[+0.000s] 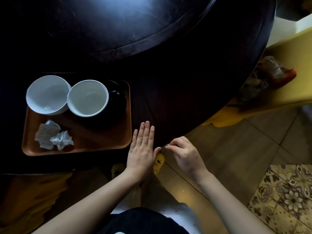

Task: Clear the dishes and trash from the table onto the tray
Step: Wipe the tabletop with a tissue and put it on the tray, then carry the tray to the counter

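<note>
Hands meet at the near edge of the dark round table (168, 73), at about six o'clock on its rim. The left hand (142, 149) lies flat and open on the tabletop, fingers together and pointing toward twelve o'clock, holding nothing. The right hand (184, 153) sits just beside it at three o'clock, off the table's edge, with thumb and fingertips pinched around something small and pale; what it is cannot be made out. The left thumb reaches toward that pinch, nearly touching it. Just below the two hands, at six o'clock, a yellow spotted object (158, 162) shows under the table edge, too dim to identify. At nine to ten o'clock from the left hand, just beside it, a brown wooden tray (94, 139) rests on the table. At its far side stand two empty white bowls, touching each other: the left bowl (48, 94) overhangs the tray's far left corner, and the right bowl (87, 97) sits on a black saucer (116, 105). In the tray's near left corner lie a crumpled paper receipt (44, 134) and a wadded white napkin (62, 140), touching. Well away at two o'clock, a clear plastic wrapper (268, 76) lies on a yellow seat (290, 53) beyond the table.
</note>
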Tool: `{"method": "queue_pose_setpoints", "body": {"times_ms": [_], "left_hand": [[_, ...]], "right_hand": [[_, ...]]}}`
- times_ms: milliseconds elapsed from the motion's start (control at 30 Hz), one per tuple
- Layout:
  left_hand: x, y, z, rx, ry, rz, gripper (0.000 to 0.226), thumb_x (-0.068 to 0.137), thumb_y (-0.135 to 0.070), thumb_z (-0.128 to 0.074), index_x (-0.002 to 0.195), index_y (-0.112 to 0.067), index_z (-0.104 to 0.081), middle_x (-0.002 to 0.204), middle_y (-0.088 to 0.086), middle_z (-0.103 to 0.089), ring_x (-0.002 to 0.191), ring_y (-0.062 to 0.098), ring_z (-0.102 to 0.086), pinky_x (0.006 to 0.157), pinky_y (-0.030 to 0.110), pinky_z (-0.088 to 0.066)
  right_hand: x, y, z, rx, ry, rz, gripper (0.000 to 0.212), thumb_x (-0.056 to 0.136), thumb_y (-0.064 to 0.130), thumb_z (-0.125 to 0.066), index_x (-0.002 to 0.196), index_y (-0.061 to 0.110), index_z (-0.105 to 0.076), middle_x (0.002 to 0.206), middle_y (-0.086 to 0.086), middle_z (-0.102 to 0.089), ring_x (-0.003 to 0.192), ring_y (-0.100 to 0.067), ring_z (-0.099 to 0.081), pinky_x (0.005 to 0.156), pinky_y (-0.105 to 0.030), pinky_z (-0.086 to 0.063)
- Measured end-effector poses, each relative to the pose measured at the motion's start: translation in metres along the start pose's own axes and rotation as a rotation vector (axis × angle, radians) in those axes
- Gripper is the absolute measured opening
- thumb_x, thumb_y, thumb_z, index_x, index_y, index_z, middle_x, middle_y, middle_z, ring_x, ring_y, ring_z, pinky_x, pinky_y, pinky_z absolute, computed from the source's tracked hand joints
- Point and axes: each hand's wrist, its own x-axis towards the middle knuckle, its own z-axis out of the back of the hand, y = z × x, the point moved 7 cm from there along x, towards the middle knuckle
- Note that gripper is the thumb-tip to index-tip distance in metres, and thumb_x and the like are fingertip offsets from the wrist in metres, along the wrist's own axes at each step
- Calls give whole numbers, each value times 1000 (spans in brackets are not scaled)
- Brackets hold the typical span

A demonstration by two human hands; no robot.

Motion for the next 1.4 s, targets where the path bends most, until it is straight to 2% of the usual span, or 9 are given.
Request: {"method": "queue_pose_setpoints", "body": {"times_ms": [167, 300, 433, 567, 733, 900, 1033, 1133, 1400], "left_hand": [[1, -3, 6, -13, 68, 11, 70, 91, -48, -24, 146, -8, -6, 155, 10, 20, 145, 24, 2, 117, 38, 3], [2, -1, 16, 26, 159, -34, 72, 86, -42, -34, 144, -2, -18, 154, 19, -13, 144, 30, -14, 117, 42, -2], [0, -5, 34, 23, 264, -158, 64, 97, -30, -32, 146, -1, -3, 154, 20, 8, 144, 31, 9, 118, 41, -1], [-7, 6, 69, -129, 303, -188, 51, 95, -31, -37, 140, -8, -35, 152, 13, -28, 143, 26, -21, 112, 36, -28], [-39, 74, 102, -389, 90, -190, 35, 87, -21, -50, 120, -14, -61, 121, 4, -62, 115, 23, -53, 94, 32, -45], [-78, 192, 110, -413, -158, 51, 26, 81, -23, -54, 98, -10, -70, 95, 8, -68, 93, 24, -60, 85, 23, -39], [-96, 280, 120, -367, -310, 348, 28, 80, -8, -66, 107, -2, -65, 102, 19, -62, 100, 35, -56, 92, 37, -41], [-96, 321, 116, -427, -271, 525, 35, 85, -15, -61, 118, -3, -57, 112, 20, -55, 110, 34, -49, 94, 42, -41], [-75, 345, 94, -585, -195, 590, 39, 86, -18, -59, 123, -8, -52, 116, 18, -53, 103, 30, -54, 83, 35, -43]], "right_hand": [[-23, -15, 12, 85, -172, -283, 23, 80, 2, -66, 101, 7, -71, 94, -7, -64, 90, -15, -59, 78, -24, -56], [-16, -7, 18, 160, -240, -391, 21, 81, 4, -66, 101, 11, -70, 95, -4, -64, 90, -12, -60, 79, -21, -56], [3, 6, 24, 197, -292, -470, 17, 84, 9, -65, 100, 11, -70, 96, -4, -65, 89, -13, -61, 77, -16, -51], [26, 28, 20, 266, -303, -517, 15, 84, 15, -66, 99, 11, -68, 99, -4, -64, 87, -10, -59, 71, -10, -47], [64, 76, -7, 405, -281, -514, 9, 81, 18, -69, 87, 13, -68, 90, -5, -66, 81, -15, -62, 75, -28, -54], [94, 137, -57, 438, -171, -423, 7, 79, 14, -70, 83, 10, -67, 87, -4, -64, 75, -16, -61, 75, -27, -50], [110, 172, -91, 345, -108, -363, 5, 82, 13, -66, 86, 11, -66, 93, -5, -63, 86, -19, -60, 79, -29, -48], [124, 194, -105, 253, -123, -299, 5, 84, 12, -62, 87, 9, -64, 94, -8, -62, 92, -25, -57, 82, -36, -49], [134, 216, -127, 78, -89, -223, 28, 82, -2, -52, 106, 8, -63, 108, -9, -61, 103, -30, -52, 90, -35, -46]]}}
